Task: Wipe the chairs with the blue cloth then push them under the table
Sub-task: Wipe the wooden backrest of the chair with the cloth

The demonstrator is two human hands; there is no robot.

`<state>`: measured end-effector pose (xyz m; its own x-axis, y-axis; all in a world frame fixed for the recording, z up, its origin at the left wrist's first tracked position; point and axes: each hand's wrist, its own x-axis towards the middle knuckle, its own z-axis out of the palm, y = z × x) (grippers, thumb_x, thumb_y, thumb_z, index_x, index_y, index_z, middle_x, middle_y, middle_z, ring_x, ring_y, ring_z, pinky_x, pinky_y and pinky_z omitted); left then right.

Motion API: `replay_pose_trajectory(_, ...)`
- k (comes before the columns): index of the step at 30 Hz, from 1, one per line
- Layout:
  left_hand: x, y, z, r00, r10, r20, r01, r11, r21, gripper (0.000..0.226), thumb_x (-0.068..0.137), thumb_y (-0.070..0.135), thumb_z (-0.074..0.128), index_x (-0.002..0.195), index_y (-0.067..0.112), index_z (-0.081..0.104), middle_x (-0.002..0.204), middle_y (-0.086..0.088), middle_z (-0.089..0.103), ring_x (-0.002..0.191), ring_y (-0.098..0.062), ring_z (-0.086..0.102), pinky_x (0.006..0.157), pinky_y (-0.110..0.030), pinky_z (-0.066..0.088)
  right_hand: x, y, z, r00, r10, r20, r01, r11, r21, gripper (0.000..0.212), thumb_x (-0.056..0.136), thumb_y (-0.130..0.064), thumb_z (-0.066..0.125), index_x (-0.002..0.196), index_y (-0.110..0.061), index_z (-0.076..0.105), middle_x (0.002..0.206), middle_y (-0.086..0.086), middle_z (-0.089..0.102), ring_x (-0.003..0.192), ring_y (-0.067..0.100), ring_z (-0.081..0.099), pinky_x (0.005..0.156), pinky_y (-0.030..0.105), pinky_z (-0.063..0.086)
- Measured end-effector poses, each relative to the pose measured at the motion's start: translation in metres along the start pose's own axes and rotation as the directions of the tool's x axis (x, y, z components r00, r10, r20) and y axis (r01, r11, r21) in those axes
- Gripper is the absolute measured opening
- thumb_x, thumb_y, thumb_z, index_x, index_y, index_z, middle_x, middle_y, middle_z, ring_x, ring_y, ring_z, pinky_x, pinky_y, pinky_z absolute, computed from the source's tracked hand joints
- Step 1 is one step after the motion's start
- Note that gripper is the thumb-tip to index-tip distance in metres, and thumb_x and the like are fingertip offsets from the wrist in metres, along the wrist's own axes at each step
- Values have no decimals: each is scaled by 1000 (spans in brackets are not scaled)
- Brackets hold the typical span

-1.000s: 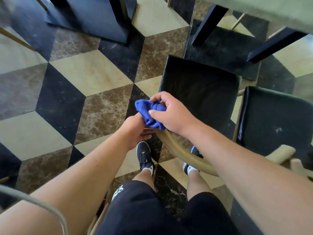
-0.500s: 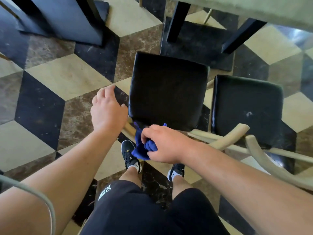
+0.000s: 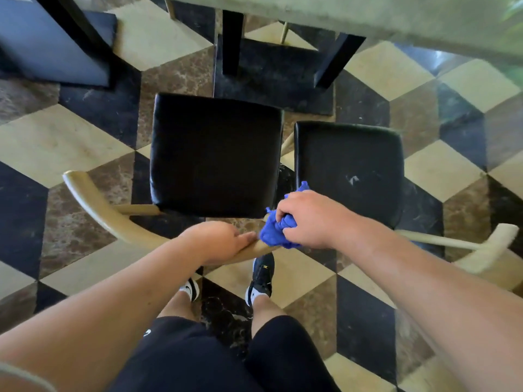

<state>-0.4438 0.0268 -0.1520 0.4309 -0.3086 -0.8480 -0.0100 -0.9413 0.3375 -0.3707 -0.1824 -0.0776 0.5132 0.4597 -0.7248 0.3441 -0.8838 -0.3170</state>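
Two chairs with black padded seats stand side by side in front of me: the left chair (image 3: 215,154) and the right chair (image 3: 348,168). Each has a curved pale wooden backrest. My left hand (image 3: 220,241) grips the left chair's backrest rail (image 3: 93,205) near its middle. My right hand (image 3: 308,219) is closed on a crumpled blue cloth (image 3: 273,233), pressed against the right end of that same rail. The table (image 3: 368,15) with a pale top and black legs stands beyond the chairs.
The floor is patterned in black, cream and brown stone tiles. A black table leg (image 3: 232,41) and a second one (image 3: 336,60) stand just past the seats. A dark blue-grey block (image 3: 51,49) sits at the upper left. My feet are right behind the left chair.
My left hand came from open above the floor to gripping the left chair's backrest. My right hand slid the blue cloth rightward along the rail. The view shifted, centring both chairs.
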Motion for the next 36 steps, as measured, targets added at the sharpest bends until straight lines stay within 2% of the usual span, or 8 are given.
replay_pose_trajectory(4, 13, 22, -1, 999, 39, 38, -37, 997, -62, 52, 115, 54, 22, 162, 36, 35, 102, 3, 55, 95, -22, 56, 80, -35, 39, 19, 13, -12, 998, 54, 25, -52, 997, -52, 18, 88, -25, 59, 101, -35, 65, 99, -10, 52, 103, 23, 55, 83, 44, 53)
replay_pose_trajectory(7, 16, 21, -3, 993, 64, 98, -49, 987, -151, 55, 115, 52, 23, 168, 46, 10, 129, -2, 58, 110, -27, 58, 87, -34, 37, 39, 6, -13, 994, 65, 84, -53, 990, -132, 20, 85, -18, 57, 95, -31, 68, 95, -9, 62, 90, 21, 61, 70, 36, 51)
replay_pose_trajectory(12, 15, 22, -13, 976, -10, 217, 77, 949, -307, 90, 95, 87, 14, 147, 30, 59, 130, -5, 71, 118, -25, 65, 94, -38, 38, 83, -4, -3, 947, 119, 299, -35, 961, -274, 27, 89, -17, 59, 107, -16, 79, 107, 6, 77, 95, 25, 72, 81, 39, 59)
replay_pose_trajectory(15, 20, 20, -15, 962, -11, 275, 106, 937, -333, 101, 89, 94, 15, 157, 29, 52, 153, -7, 58, 138, -29, 53, 106, -43, 34, 109, -2, 13, 901, 155, 406, -20, 949, -316, 20, 92, -23, 67, 108, -17, 77, 104, 3, 75, 93, 23, 71, 80, 37, 58)
replay_pose_trajectory(17, 24, 14, -15, 951, 19, 308, 99, 926, -364, 104, 86, 97, 17, 158, 30, 51, 156, -5, 55, 141, -28, 50, 108, -43, 32, 127, 1, 25, 883, 180, 434, -26, 941, -337, 12, 91, -24, 70, 97, -16, 77, 88, 3, 74, 74, 21, 69, 67, 34, 56)
replay_pose_trajectory(26, 45, -3, -7, 905, 185, 384, 14, 888, -459, 108, 73, 107, 21, 135, 32, 69, 134, 1, 66, 120, -23, 60, 109, -45, 39, 202, 10, 60, 733, 355, 581, -152, 917, -369, 29, 87, -20, 60, 59, -16, 65, 48, -5, 65, 42, 17, 58, 49, 22, 44)
replay_pose_trajectory(31, 48, -5, -8, 887, 210, 411, 3, 887, -461, 109, 73, 107, 20, 132, 31, 70, 135, -1, 65, 124, -26, 59, 117, -49, 37, 221, 13, 71, 775, 339, 533, -76, 888, -454, 22, 89, -12, 54, 99, -14, 74, 99, 5, 72, 86, 28, 67, 85, 40, 58)
replay_pose_trajectory(36, 43, -1, -11, 898, 161, 410, 40, 898, -439, 110, 70, 108, 20, 134, 33, 70, 133, 2, 65, 119, -23, 59, 102, -41, 35, 199, 3, 59, 813, 324, 485, -84, 888, -452, 16, 89, -14, 59, 79, -14, 71, 76, 2, 68, 62, 24, 60, 61, 33, 51)
